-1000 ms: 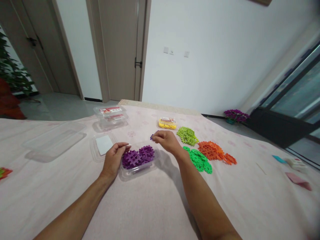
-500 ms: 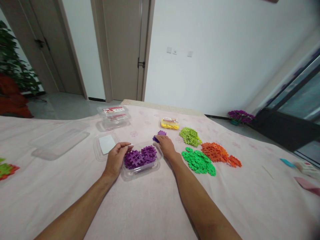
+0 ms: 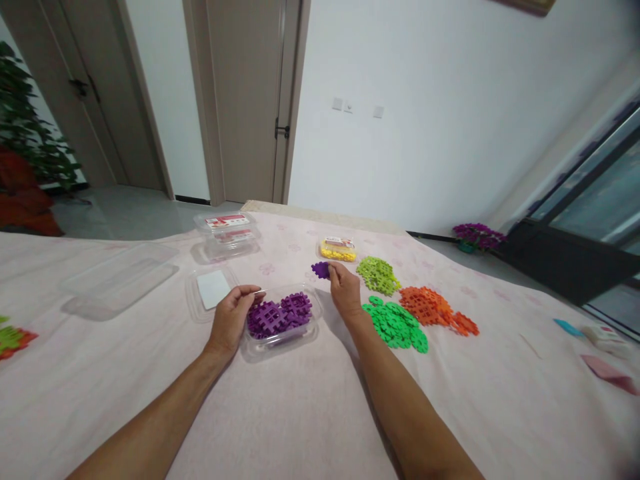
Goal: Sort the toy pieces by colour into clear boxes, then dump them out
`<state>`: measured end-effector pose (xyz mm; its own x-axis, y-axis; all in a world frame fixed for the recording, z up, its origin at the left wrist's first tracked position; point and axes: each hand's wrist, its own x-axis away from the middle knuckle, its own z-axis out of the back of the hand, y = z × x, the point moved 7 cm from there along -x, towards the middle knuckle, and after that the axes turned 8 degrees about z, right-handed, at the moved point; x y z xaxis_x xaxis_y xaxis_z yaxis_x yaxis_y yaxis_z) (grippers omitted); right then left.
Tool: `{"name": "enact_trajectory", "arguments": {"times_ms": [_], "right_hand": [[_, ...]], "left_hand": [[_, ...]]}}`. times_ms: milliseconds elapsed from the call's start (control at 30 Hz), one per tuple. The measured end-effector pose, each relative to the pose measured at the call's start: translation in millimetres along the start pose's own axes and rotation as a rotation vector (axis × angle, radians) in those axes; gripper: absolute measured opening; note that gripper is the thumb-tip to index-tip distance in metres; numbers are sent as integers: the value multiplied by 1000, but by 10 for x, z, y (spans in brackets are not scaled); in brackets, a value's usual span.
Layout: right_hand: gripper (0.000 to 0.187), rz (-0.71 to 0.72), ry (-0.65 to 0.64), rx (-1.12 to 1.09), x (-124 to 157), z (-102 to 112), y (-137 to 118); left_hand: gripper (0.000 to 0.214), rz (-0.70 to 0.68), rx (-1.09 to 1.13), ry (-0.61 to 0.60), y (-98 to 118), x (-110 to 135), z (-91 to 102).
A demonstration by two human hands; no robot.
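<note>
My left hand point(image 3: 235, 313) is closed on the left rim of a clear plastic container point(image 3: 280, 344), fingers along its far edge. Inside that container lies a pile of purple interlocking plastic pieces point(image 3: 279, 316). Just beyond its right far corner, my right hand point(image 3: 345, 290) pinches a dark purple piece point(image 3: 321, 269) between thumb and fingers, raised off the cloth. Whether more than one piece is in that pinch I cannot tell. To the right of my right hand lie a green pile point(image 3: 397, 323) and a lime pile point(image 3: 379, 275) of similar pieces.
An orange pile point(image 3: 435, 308) sits farther right. Behind stands a container of yellow pieces point(image 3: 338, 249). Left are stacked clear containers point(image 3: 228, 235), a lid with a white label point(image 3: 213, 289) and a large clear box point(image 3: 120, 280). Pink cloth point(image 3: 280, 427) covers the table.
My right hand has lifted and shifted slightly right, with the dark purple piece now up in its fingers. My left hand stays on the container.
</note>
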<state>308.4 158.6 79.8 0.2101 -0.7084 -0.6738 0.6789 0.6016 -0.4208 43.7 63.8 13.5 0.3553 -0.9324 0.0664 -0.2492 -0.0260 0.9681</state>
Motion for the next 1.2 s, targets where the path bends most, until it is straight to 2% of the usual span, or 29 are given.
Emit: {"name": "enact_trajectory", "arguments": {"times_ms": [100,200,267,333,500,667,833,900,1000,1133,1200], "right_hand": [[33,132,13,-110,-33,106,-341],[28,336,-148,-177,30,48,-669],[25,407,-252,-206,100,-10,-752],[26,387,-264,-228,131,-14,-714],[30,250,-111,-298,93,110,-549],[20,327,-206,-286,84,42,-702],[40,304,-315,-169,88,-95,-656],[35,291,-355,-169,94,-140,-615],[30,294,-345,-166,80,-137,-604],[22,326,-361,-146,49,-84,-696],[20,345,-411,-99,49,-72,-757]], "left_hand": [[36,2,-13,5,7,2,-5],[35,-5,-17,-2,2,-4,-8],[35,-11,-12,-10,-10,-11,-5],[34,-8,-9,-10,-24,-18,2],[32,-1,-8,-12,-26,-24,1],[33,-3,-6,-12,-24,-22,-5],[33,-8,-8,-10,-9,-6,-4],[33,-8,-10,-9,-1,-2,-6],[33,-9,-15,-12,3,-4,-12],[33,-10,-29,-13,-4,-12,-15],[33,-8,-30,-16,-7,-13,-16]]}}
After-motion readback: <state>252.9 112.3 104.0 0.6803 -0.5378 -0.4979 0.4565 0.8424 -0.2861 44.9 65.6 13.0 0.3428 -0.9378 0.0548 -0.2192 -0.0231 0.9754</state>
